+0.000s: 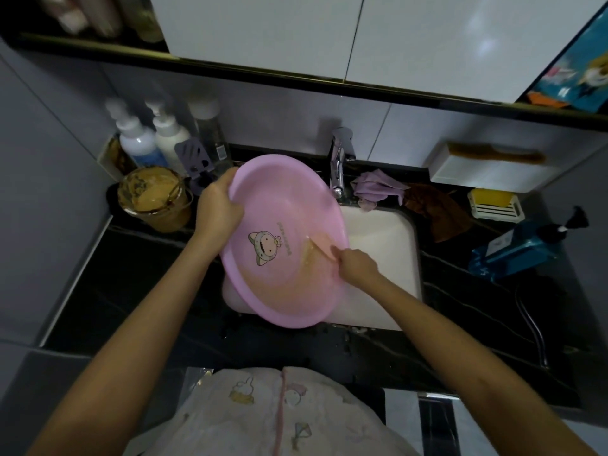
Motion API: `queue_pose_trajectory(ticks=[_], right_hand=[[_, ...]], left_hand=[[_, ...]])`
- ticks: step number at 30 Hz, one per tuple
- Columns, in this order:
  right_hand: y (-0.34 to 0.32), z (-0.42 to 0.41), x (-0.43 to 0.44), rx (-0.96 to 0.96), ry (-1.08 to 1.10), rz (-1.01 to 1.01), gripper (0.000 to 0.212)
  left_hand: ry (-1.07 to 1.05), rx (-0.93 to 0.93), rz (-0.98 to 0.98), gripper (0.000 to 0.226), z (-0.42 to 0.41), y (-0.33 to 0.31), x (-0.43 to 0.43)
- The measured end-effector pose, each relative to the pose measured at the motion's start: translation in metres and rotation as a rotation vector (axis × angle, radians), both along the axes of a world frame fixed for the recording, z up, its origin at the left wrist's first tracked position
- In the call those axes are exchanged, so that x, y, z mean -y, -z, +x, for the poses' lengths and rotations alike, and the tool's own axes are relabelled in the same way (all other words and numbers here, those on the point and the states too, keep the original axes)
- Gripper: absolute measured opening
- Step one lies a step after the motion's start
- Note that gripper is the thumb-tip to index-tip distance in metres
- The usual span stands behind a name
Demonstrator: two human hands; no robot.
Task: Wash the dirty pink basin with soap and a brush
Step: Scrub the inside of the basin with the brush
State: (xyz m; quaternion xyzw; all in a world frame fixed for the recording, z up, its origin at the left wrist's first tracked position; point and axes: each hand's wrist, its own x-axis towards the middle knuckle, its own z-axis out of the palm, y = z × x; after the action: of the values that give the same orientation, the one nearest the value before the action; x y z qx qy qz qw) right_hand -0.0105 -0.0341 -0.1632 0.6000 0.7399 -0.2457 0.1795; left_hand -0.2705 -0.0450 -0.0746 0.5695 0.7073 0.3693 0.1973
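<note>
The pink basin [279,205], with a cartoon picture on its bottom, is tilted over the white sink [381,245]. An orange-brown smear covers its lower right inside. My left hand [218,209] grips the basin's upper left rim. My right hand [357,263] is inside the basin at the right, fingers curled round a thin pale brush [317,248] that lies on the smear. The brush is blurred and partly hidden by my fingers. A yellow soap bar [492,197] sits in a white dish on the counter at the right.
A chrome tap [340,166] stands behind the sink, with a purple cloth [375,189] and a brown cloth [434,212] beside it. A blue pump bottle [519,250] lies at the right. A dirty jar [154,200] and white bottles [141,143] stand at the left.
</note>
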Motion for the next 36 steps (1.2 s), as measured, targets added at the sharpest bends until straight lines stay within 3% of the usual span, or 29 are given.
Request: queue_pose_trajectory(ticks=[6,9,11,16,20,23,25,28,32,34,36], right_hand=[[0.019,-0.068,0.029,-0.337,0.363,-0.154,0.037],[0.019,-0.062,0.047,-0.110,0.274,-0.292,0.035],[0.014,-0.060,0.045,-0.062,0.270,-0.328,0.039],[0.013,-0.103,0.015,-0.330,0.498,-0.111,0.045],[0.002,-0.118,0.047,-0.517,0.308,-0.183,0.040],[0.007,-0.085,0.057,-0.355,0.257,-0.296,0.058],[0.021,-0.075,0.043,-0.260,0.310,-0.220,0.050],[0.026,-0.099,0.025,-0.335,0.400,-0.114,0.042],[0.005,-0.114,0.050,-0.433,0.108,-0.180,0.056],[0.004,-0.089,0.068,-0.309,-0.020,-0.298,0.053],[0.009,-0.065,0.062,-0.136,0.026,-0.282,0.043]], left_hand=[[-0.054,0.012,0.000,0.066,-0.001,0.008,0.005],[-0.060,0.012,0.000,0.068,-0.005,0.013,0.006],[-0.059,0.017,-0.009,0.069,-0.007,0.017,0.005],[-0.083,0.056,-0.005,0.071,-0.009,0.018,0.008],[-0.068,0.049,0.019,0.067,-0.016,0.017,0.011],[-0.059,0.090,0.019,0.065,-0.024,0.024,0.014],[-0.052,0.138,0.016,0.065,-0.025,0.028,0.017],[-0.054,0.171,0.026,0.068,-0.020,0.029,0.021],[-0.061,0.191,0.025,0.071,-0.022,0.030,0.021],[-0.055,0.209,0.027,0.070,-0.026,0.034,0.022],[-0.052,0.222,0.029,0.068,-0.027,0.036,0.023]])
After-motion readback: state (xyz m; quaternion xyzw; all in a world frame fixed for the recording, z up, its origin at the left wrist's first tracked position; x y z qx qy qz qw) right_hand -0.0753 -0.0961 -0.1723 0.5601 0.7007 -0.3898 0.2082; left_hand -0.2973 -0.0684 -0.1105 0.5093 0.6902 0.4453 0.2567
